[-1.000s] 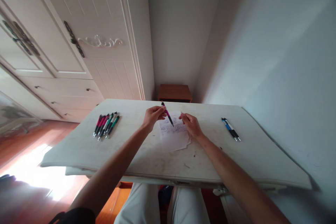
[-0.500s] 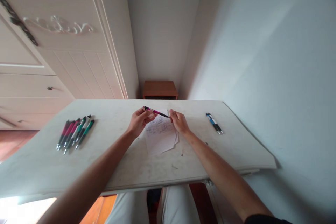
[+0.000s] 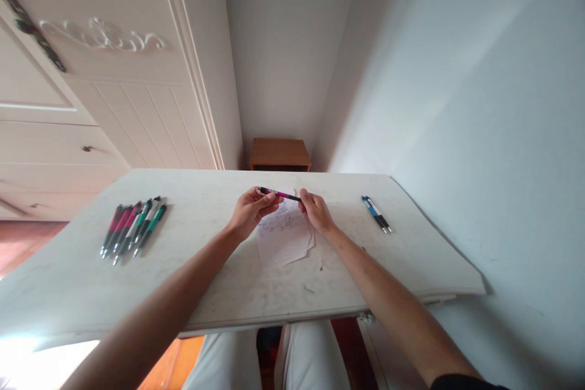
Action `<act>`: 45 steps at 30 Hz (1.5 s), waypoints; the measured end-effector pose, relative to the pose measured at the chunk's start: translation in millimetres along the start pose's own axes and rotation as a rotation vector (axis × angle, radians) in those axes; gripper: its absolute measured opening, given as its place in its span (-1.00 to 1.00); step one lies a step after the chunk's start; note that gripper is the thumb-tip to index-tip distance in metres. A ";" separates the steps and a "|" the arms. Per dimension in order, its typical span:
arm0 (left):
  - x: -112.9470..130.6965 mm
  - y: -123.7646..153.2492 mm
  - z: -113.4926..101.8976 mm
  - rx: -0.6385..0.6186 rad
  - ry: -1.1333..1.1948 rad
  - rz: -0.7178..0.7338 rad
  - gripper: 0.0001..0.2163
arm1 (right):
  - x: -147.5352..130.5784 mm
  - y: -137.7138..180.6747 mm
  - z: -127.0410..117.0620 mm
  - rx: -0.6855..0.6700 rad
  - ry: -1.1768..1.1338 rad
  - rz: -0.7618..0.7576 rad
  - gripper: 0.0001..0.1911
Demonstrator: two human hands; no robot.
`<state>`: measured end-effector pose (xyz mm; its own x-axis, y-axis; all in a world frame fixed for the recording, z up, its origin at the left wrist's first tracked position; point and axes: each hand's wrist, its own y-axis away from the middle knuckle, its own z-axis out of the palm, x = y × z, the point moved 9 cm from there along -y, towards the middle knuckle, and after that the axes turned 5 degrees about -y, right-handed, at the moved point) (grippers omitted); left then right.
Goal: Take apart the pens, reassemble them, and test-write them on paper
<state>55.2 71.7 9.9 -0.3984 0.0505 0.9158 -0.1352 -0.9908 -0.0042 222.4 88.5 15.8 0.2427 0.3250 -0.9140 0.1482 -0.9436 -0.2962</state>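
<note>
Swung flatter since a second ago, the magenta-and-black ballpoint pen (image 3: 287,195) is lying crosswise mid-frame, left hand (image 3: 249,209) pinching its barrel, right hand (image 3: 316,209) gripping its tip.

Magenta-and-black pen (image 3: 287,195): plastic by look. Pen cluster (image 3: 132,226): plastic barrels, tips silvery, metal-like. Sheets (image 3: 284,247): thin matt paper. Tabletop (image 3: 256,295): smooth, smudged, low sheen. Wardrobe (image 3: 137,119): painted, satin, grooved panels; handle (image 3: 34,30) dark, metal-looking. Small cabinet (image 3: 280,151): brown, wood-look. Trousers (image 3: 315,354): pale matt cloth.
</note>
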 end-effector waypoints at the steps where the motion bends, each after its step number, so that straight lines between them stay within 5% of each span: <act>1: -1.0 -0.5 0.0 -0.003 -0.002 -0.004 -0.72 | -1.5 0.1 -1.0 0.010 -0.006 -0.003 -0.35; 11: -6.9 -4.0 -5.1 0.014 -0.092 -0.049 -0.70 | 18.6 -5.3 -12.1 0.131 -0.277 0.126 -0.38; 23: 8.1 -2.6 -2.7 -0.014 -0.296 0.108 -0.53 | 19.2 -4.5 -25.6 0.212 -0.115 0.118 -0.37; 29: 4.6 -2.6 1.4 -0.067 -0.524 0.157 -0.69 | 18.3 -2.8 -27.4 0.228 -0.129 0.128 -0.37; 45: 20.8 2.6 -2.4 0.055 -0.684 0.250 -0.77 | 18.6 -3.5 -31.7 0.271 -0.067 0.117 -0.39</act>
<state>44.3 70.5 28.0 0.2465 -0.2505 0.9362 -0.0616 -0.9681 -0.2428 256.8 99.9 8.7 0.1780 0.2166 -0.9599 -0.1404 -0.9599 -0.2426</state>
